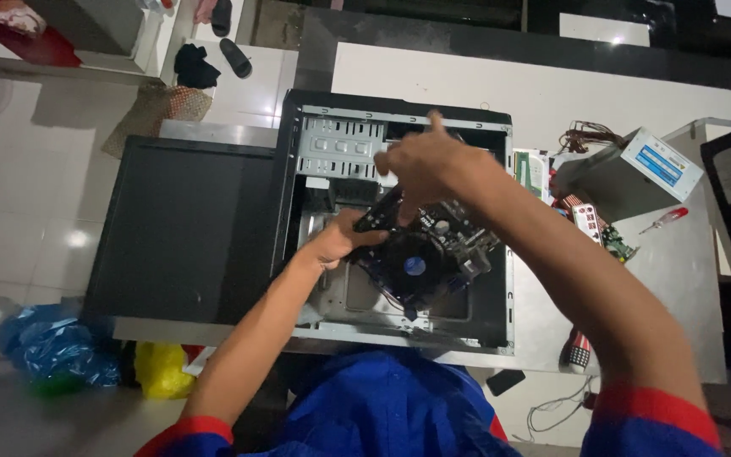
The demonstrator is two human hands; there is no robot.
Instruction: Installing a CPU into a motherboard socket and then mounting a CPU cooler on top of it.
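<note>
Both grips close on one thing: the left hand (338,243) pinches the near-left edge of a motherboard (429,245), fingers curled over it, while the right hand (420,165) clasps the board's far edge, index finger stuck out toward 12 o'clock; the board sits tilted inside the open computer case (399,224), at the centre of the view, its round black cooler fan (414,267) facing up; largest of what surrounds it is the grey tabletop (678,279), running from 3 to 5 o'clock; the case lies flat on it, its drive cage toward 12 o'clock; the black side panel (184,228) lies at 9 o'clock, just beside the case; at 2 o'clock a grey power supply (632,173) rests with a bundle of wires behind it; between it and the case lie green circuit boards (615,244); near the power supply, at 3 o'clock, lies a small red-handled screwdriver (664,220); on the floor at 8 o'clock sit a blue plastic bag (57,347) and, smaller, a yellow bag (162,368).
</note>
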